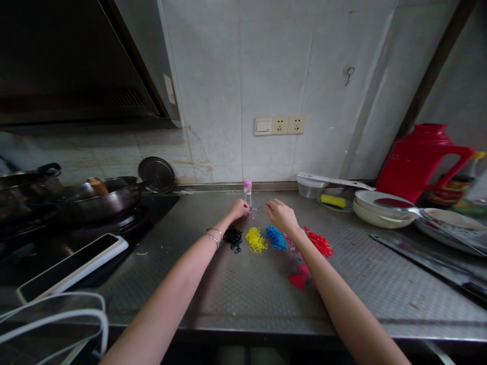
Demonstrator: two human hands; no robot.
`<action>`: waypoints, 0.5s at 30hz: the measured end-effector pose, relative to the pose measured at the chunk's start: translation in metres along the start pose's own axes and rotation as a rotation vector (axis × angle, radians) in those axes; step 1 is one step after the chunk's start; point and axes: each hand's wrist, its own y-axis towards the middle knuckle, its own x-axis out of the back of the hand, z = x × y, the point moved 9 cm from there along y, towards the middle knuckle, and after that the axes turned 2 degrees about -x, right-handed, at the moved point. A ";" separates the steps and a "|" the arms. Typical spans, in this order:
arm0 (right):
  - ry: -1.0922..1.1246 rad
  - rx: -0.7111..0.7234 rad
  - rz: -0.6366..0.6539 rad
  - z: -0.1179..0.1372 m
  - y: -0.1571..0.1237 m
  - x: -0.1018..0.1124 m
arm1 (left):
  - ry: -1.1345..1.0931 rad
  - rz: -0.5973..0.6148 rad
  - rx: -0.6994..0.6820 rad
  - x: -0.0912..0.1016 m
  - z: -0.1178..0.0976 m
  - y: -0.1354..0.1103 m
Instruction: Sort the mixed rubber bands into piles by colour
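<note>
My left hand (239,208) is closed in a pinch just in front of a small clear bottle with a pink cap (247,185). A tiny pink and dark strand (251,211) shows at its fingertips, too small to name. To its right, my right hand (281,215) is also pinched, and what its fingers hold is too fine to make out. Near my wrists lie loose piles of small rubber bands: black bands (233,239), yellow bands (256,240), blue bands (276,238) and red bands (319,242). Some pink bands (290,244) are partly hidden by my right forearm.
A red piece (299,278) lies beside my right forearm. On the left are a stove with a pan (102,203) and a white device (72,266). On the right stand bowls (384,215), a red thermos jug (416,165) and a long knife (422,261).
</note>
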 end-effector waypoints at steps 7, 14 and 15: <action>0.002 -0.006 0.023 -0.002 0.001 -0.005 | -0.138 -0.049 -0.014 0.038 0.005 -0.018; 0.002 0.000 0.046 -0.005 -0.002 -0.012 | -0.232 0.055 0.027 0.067 0.013 -0.055; 0.005 -0.002 0.051 -0.006 -0.002 -0.014 | -0.235 0.084 0.032 0.069 0.011 -0.060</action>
